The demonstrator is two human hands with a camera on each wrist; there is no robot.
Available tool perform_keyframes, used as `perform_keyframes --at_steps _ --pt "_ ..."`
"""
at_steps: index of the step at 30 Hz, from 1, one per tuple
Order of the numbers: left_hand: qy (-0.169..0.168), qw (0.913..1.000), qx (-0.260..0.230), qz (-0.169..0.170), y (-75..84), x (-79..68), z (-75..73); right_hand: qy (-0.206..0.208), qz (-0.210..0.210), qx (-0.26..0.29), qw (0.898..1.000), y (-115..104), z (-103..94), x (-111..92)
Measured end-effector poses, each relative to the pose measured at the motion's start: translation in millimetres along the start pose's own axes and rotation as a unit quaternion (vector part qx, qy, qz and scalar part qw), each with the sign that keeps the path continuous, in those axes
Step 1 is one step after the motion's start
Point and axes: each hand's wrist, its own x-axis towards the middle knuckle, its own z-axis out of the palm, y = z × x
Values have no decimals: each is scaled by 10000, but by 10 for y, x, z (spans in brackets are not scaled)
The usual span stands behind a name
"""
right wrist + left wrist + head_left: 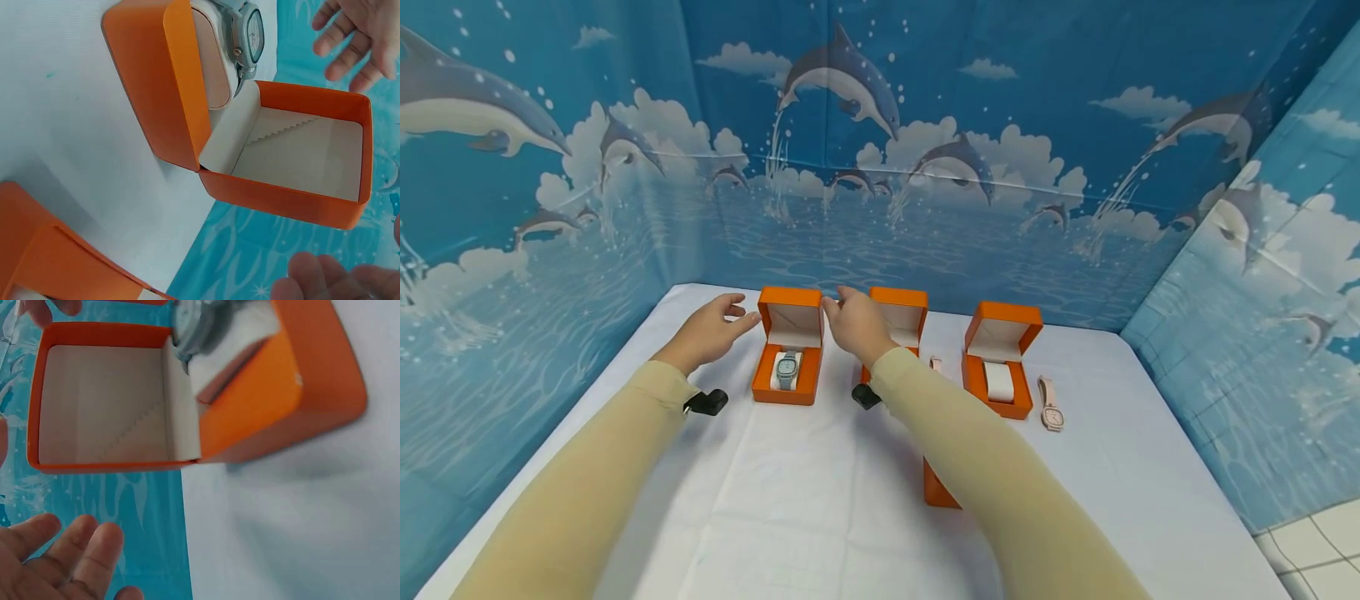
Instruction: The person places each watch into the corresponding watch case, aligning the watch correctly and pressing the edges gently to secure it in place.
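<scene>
An orange watch box stands with its lid raised on the left of the white table. A grey-blue watch sits on the white cushion inside it. My left hand is beside the lid on its left, fingers spread and relaxed. On the lid's right side hovers my right hand, its fingers loosely bent and holding nothing. In the left wrist view, a gap shows between the left fingers and the lid. The right fingers are likewise apart from the lid in the right wrist view.
A second open orange box is partly behind my right hand. Farther right are an open box with a bare white cushion and a pink watch. Another orange box lies partly under my right forearm. A dolphin-printed curtain borders the table.
</scene>
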Motion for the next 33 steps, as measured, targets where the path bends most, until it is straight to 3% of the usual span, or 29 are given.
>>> perform_keyframes --at_steps 6,11,27,33 --pt "-58 9993 -380 -17 173 94 14 -490 111 -202 9985 -49 16 99" --pt "-98 9989 -443 -84 246 161 57 -721 217 39 9972 -66 42 155" --pt "138 9974 -713 -12 163 208 120 -658 441 344 9963 -28 134 217" --pt "270 9964 -808 7 153 209 136 -496 326 440 9973 -8 146 183"
